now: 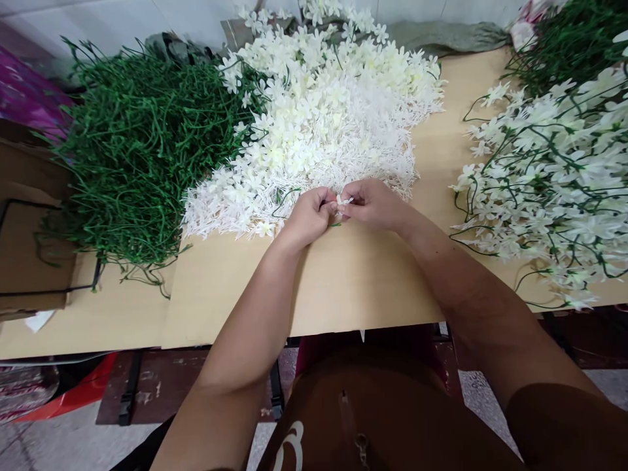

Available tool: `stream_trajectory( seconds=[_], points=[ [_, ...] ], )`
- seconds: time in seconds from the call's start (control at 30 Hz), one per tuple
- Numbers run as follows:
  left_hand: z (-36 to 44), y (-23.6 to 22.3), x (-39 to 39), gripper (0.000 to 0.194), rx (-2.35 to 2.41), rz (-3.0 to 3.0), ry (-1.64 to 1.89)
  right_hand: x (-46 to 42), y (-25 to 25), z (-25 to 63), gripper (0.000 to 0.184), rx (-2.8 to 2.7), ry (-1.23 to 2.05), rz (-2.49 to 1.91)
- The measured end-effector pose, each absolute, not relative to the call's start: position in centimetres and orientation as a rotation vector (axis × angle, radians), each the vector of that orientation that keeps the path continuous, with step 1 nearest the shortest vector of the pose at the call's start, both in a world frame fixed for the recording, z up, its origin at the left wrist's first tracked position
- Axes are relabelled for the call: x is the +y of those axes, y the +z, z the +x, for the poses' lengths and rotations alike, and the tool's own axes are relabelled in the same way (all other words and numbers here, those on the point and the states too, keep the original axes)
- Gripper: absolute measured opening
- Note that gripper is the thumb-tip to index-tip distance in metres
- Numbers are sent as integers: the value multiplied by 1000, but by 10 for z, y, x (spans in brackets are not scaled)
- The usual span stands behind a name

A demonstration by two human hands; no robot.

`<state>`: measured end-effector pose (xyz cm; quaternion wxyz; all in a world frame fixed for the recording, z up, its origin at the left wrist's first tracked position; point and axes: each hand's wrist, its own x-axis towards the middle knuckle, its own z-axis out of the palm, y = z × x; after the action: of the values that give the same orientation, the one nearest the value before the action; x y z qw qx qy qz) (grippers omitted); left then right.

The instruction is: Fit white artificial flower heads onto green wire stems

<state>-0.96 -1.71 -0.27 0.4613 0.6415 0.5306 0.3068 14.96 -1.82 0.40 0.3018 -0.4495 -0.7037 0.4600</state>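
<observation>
- L end of table (210,294): heap of green stems (142,144), loose, back edge twd front; prob. put there for easy reach w/ L hand.
- Mid table, back edge twd front: heap of white flowers (304,137), thin white bits (210,212) along near side; straight ahead of both hands, prob. to save reaching.
- L hand (310,214), at that heap's near side: narrow pinch, thumb + fingertips on small flower (342,201).
- Small flower: betw. the 2 hands, mid table; held close in, seemingly for fine finger work.
- R hand (373,201): narrow pinch too, same flower, other side.
- R end of table, down to front edge: pile of stemmed flowers (549,176); strip of table keeps it off mid heap, prob. so they don't mix.
- Hidden, L: cardboard box (29,255) cut off by view; contents unclear.
- Hidden, mid: fingers cover most of small flower; green tip (336,225) below, can't tell if joined.
- Hidden, R: stemmed flowers run out of view; 2nd green heap (574,46), back R corner, also cut off.
</observation>
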Motion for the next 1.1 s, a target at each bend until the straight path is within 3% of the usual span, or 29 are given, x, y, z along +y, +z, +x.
stream_trajectory(
  seconds=[0.43, 0.63, 1.1],
  points=[
    [-13, -6, -17, 15, 1260, 1617, 757, -13, 5, 149, 18, -1741, 1406, -1262],
    [-11, -5, -17, 7, 1179, 1487, 811, -7, 0, 161, 16, -1640, 1566, -989],
    [-23, -1, -15, 24, 1143, 1569, 697, -3, -7, 167, 27, -1629, 1544, -908]
  ],
)
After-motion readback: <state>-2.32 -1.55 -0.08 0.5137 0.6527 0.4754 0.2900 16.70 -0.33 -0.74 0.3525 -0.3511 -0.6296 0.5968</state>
